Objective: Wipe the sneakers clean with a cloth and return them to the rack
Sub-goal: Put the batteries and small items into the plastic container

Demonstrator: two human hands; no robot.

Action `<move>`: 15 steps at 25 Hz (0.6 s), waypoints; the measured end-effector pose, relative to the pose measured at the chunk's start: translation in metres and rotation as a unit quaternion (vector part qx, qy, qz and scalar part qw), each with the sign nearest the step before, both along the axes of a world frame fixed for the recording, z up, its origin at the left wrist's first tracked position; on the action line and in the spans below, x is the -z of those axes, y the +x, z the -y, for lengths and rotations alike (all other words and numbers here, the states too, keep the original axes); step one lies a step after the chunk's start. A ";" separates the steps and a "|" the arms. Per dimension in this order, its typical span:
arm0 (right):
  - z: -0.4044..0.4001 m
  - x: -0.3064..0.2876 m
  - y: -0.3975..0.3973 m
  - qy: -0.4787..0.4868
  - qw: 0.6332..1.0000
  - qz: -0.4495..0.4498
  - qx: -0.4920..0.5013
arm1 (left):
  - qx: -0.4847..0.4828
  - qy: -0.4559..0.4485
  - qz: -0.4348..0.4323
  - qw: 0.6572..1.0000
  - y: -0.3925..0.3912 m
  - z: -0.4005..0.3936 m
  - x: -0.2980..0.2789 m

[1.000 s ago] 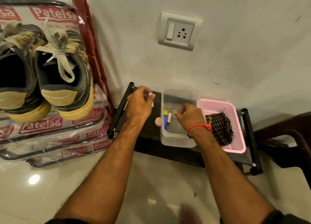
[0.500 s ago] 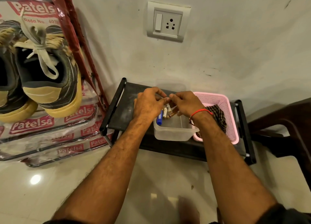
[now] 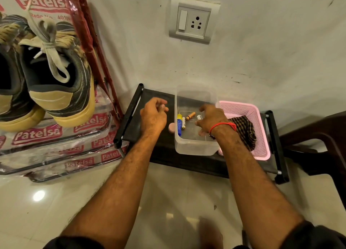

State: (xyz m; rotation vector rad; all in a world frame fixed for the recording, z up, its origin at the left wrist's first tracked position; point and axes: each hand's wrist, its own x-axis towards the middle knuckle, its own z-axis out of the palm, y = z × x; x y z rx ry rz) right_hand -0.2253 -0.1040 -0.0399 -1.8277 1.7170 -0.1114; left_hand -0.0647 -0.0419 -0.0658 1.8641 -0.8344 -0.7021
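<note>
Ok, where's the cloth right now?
The checked cloth lies in the pink basket at the right of the black low shelf, just right of the right hand.

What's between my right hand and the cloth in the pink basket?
Only the basket's near wall. The right hand is inside the clear tub beside it; the checked cloth lies open on top, uncovered.

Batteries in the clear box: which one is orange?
The orange battery lying slanted mid-box; the others are blue-and-yellow, yellow-and-white and white.

Home, shoe rack [image 3: 56,155], wall socket [image 3: 193,19]
</note>
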 end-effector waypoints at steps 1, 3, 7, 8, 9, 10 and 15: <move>0.001 0.004 0.001 -0.004 1.000 -0.020 -0.009 | 0.028 0.039 0.011 0.999 0.002 -0.002 0.013; -0.001 0.009 0.002 -0.006 0.998 -0.048 -0.027 | 0.106 0.114 0.061 0.986 0.000 -0.007 0.039; -0.004 0.010 0.004 -0.020 0.998 -0.046 -0.039 | 0.226 0.191 0.183 0.937 -0.012 -0.019 0.053; -0.004 0.008 0.004 -0.027 0.999 -0.023 -0.028 | 0.234 0.187 0.203 0.932 -0.013 -0.021 0.051; -0.003 0.006 0.005 -0.031 0.999 0.012 -0.014 | 0.231 0.177 0.224 0.930 -0.014 -0.022 0.048; -0.003 0.003 0.007 -0.031 0.998 0.049 -0.004 | 0.225 0.165 0.246 0.928 -0.014 -0.023 0.049; -0.004 -0.014 0.010 -0.075 0.989 0.126 -0.021 | 0.104 0.138 0.219 0.960 0.008 -0.021 0.053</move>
